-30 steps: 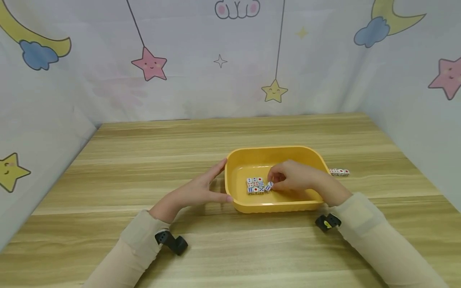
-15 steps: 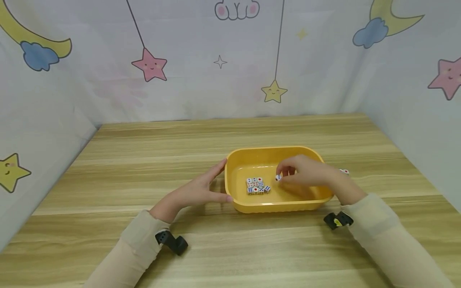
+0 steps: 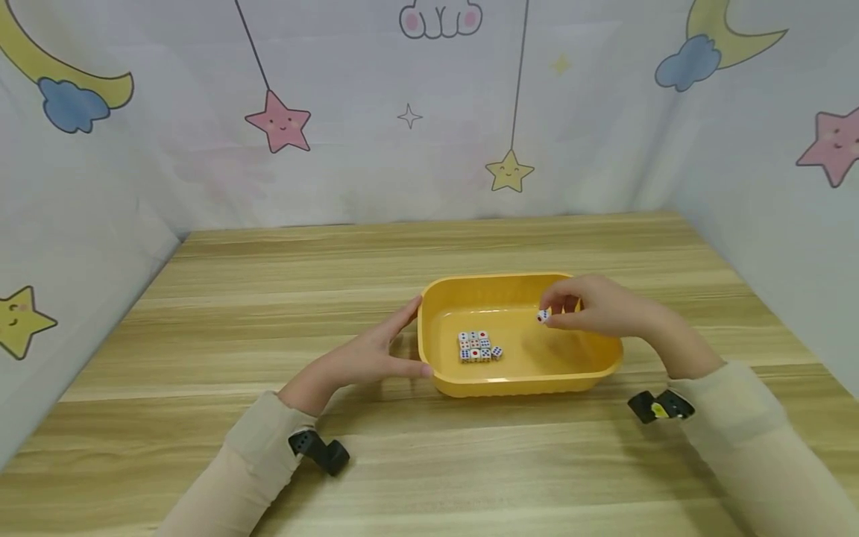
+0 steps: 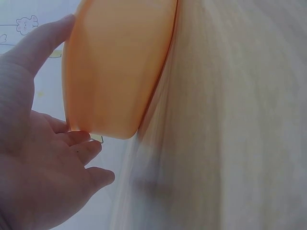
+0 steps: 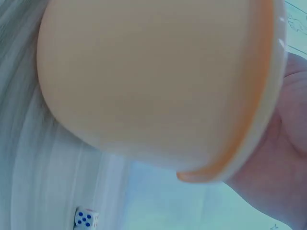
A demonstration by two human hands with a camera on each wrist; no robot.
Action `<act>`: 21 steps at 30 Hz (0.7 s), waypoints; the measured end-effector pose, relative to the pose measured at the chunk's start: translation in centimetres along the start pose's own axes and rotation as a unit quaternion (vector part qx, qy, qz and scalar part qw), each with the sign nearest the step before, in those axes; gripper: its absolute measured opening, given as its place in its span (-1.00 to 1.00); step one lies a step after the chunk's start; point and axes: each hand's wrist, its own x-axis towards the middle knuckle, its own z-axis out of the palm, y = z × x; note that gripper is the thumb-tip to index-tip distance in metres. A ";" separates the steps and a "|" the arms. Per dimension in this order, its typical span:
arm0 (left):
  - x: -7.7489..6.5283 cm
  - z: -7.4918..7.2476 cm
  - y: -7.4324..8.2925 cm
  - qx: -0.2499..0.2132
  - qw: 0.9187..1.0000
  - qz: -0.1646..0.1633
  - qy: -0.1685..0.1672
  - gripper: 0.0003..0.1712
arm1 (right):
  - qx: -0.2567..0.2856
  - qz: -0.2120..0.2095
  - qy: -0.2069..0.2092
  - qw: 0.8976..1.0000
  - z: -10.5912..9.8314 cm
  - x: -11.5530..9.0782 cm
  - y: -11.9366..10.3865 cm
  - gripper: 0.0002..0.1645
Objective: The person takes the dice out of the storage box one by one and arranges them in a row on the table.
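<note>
An orange-yellow plastic bin (image 3: 523, 387) stands on the wooden table. My left hand (image 3: 365, 364) spans the bin's left end, fingers spread fairly straight; thumb and fingertips touch its rim, as the left wrist view also shows. Over the right part of the bin, my right hand (image 3: 604, 306) pinches a white die (image 3: 543, 317) between thumb and fingertips, raised above the floor of the bin. Inside at the left sits a tidy square block of dice (image 3: 474, 347) with red and blue pips. One loose die (image 3: 496, 353) lies turned at an angle against its right side.
In the right wrist view, a die (image 5: 86, 218) rests on the table outside the bin's right end, partly cut off by the frame. Wooden tabletop (image 3: 268, 298) surrounds the bin. A white curtain (image 3: 349, 164) printed with stars and moons closes off the back and sides.
My right hand has left one die beside the block, taken a die between its fingers and moved right and upward with it. The left hand and bin have stayed in place.
</note>
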 end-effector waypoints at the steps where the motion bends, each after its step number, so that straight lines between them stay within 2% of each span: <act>1: 0.0 0.0 0.0 0.002 1.000 0.001 0.001 0.18 | 0.002 0.000 0.001 1.000 -0.1 -0.1 0.0 -0.78; 9: 0.1 0.1 -0.1 0.003 1.000 -0.001 0.003 0.18 | 0.002 0.019 0.032 0.999 -0.8 -1.1 0.7 -0.81; 21: 0.2 0.1 -0.4 0.005 1.000 0.003 0.003 0.17 | -0.003 0.058 0.053 0.997 -2.7 -3.3 2.9 -0.74</act>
